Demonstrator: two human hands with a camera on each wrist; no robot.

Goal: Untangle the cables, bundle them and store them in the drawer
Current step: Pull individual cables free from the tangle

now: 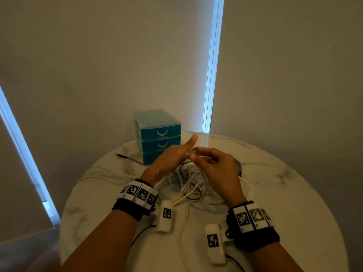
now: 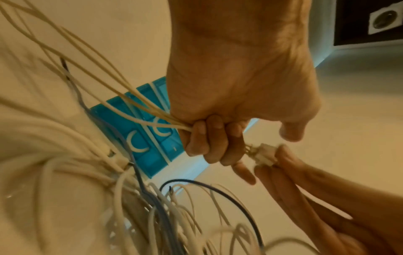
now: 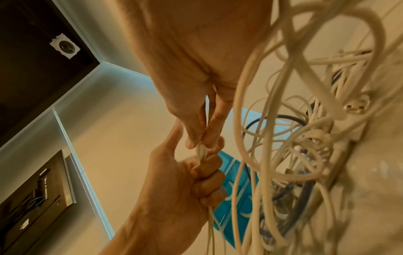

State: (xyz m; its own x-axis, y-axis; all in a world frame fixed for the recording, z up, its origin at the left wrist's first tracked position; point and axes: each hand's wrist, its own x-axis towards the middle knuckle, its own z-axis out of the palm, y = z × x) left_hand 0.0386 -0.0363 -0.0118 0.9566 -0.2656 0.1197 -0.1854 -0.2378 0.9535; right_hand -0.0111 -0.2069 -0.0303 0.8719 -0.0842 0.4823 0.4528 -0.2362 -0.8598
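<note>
A tangle of white, grey and dark cables (image 1: pixel 191 181) lies mid-table, in front of a teal three-drawer unit (image 1: pixel 158 134) whose drawers are all closed. Both hands hover above the pile. My left hand (image 1: pixel 181 154) grips several white cable strands (image 2: pixel 152 112) in curled fingers, thumb sticking up. My right hand (image 1: pixel 197 153) pinches the strands' white connector end (image 2: pixel 265 154) just beyond the left fist. In the right wrist view the right fingertips (image 3: pixel 196 136) pinch the cable above the left fist (image 3: pixel 205 182), with the tangle (image 3: pixel 305 141) hanging alongside.
The round white marble table (image 1: pixel 284 193) stands against a beige wall. A black cable with a plug (image 1: pixel 125 157) lies left of the drawers. White cable lengths (image 1: pixel 102 173) trail toward the table's left edge.
</note>
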